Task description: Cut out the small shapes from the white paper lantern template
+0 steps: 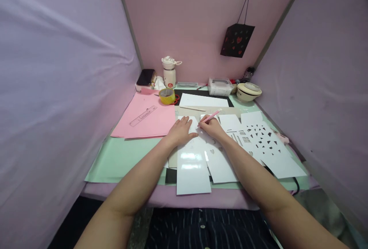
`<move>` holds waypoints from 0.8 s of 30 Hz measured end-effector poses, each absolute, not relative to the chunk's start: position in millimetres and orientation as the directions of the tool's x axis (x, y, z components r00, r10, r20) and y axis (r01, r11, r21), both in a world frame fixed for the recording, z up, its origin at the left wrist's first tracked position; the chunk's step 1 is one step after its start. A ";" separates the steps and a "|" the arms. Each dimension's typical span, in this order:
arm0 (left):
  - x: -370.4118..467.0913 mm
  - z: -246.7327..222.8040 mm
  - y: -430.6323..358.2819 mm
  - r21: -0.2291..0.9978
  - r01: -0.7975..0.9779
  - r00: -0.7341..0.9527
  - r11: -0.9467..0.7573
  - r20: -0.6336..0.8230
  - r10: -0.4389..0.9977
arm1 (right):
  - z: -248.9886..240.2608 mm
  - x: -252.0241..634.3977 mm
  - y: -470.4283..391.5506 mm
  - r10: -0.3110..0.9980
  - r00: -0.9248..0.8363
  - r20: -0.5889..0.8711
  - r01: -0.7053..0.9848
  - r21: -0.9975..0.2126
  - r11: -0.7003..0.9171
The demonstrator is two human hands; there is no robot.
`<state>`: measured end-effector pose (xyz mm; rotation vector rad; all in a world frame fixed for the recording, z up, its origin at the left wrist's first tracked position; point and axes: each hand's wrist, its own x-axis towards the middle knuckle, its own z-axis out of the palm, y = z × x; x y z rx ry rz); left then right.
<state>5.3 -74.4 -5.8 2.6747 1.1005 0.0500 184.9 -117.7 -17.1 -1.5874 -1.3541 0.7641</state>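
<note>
My left hand lies on a long white card sheet, fingers spread and thumb out to the right. Between the fingers of my right hand is a slim pink pen-like tool, its back end pointing up to the right. Its tip is low against the sheet's upper right edge, too small to tell pen from craft knife. Beneath my right wrist lies a second white sheet with heart-shaped holes. Farther right, another white sheet has many small angular cut-outs.
Pink paper with a clear ruler lies left. Behind are yellow tape, red-handled scissors, a white bottle, a clear plastic box and a lidded bowl. A black paper lantern hangs above; fabric walls surround the table.
</note>
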 end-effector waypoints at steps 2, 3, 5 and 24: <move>5.4 -6.4 -73.9 0.236 0.688 0.715 -0.686 -0.060 0.697 | -17.8 184.7 -115.7 0.976 0.201 0.081 0.441 -0.897 -0.017; 5.5 -7.0 -73.5 0.233 0.688 0.716 -0.688 -0.058 0.696 | -17.6 184.5 -114.9 0.978 0.194 0.075 0.448 -0.894 -0.020; 5.8 -8.6 -72.6 0.225 0.684 0.719 -0.693 -0.048 0.694 | -16.8 183.9 -113.7 0.980 0.188 0.066 0.464 -0.885 -0.029; 6.1 -12.0 -70.7 0.213 0.677 0.725 -0.704 -0.030 0.688 | -15.4 178.3 -113.2 0.975 0.216 0.043 0.491 -0.868 -0.070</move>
